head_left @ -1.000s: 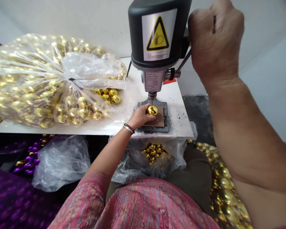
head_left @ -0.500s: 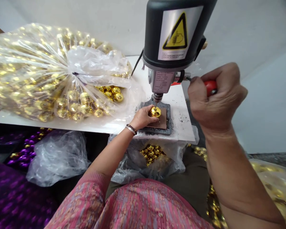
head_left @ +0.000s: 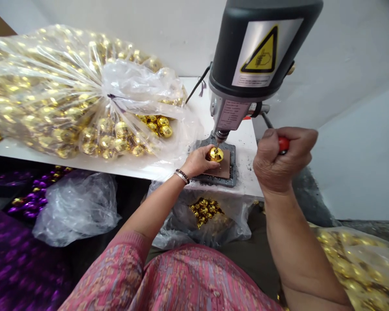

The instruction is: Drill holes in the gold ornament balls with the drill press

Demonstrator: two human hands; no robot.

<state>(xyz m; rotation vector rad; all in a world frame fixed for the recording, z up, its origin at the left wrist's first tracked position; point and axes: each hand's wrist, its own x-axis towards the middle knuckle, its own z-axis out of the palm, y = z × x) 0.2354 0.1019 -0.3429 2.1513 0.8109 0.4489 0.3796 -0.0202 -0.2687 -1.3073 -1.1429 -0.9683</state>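
Note:
A shiny gold faceted ball (head_left: 216,154) rests on a brown board (head_left: 223,166) under the bit of a drill press (head_left: 243,73). My left hand (head_left: 199,162) is closed round the ball's left side, thumb in front. The drill bit (head_left: 217,145) reaches down to the top of the ball; whether it has entered the ball I cannot tell. My right hand (head_left: 283,160) grips the red knob (head_left: 283,145) of the press's feed lever, its fingers wrapped around it. Dark shavings lie over the grey metal base (head_left: 232,175).
A large clear bag (head_left: 52,99) of gold balls lies on the white table (head_left: 142,169) at left. Below the table edge, an open plastic bag (head_left: 240,220) holds gold balls. Another bag (head_left: 359,259) of them is at lower right. Crumpled plastic (head_left: 79,209) and purple balls (head_left: 32,205) sit lower left.
My right hand has pulled the lever knob lower and nearer. The whole view has shifted, so the press appears further right. My left hand still holds the ball under the bit.

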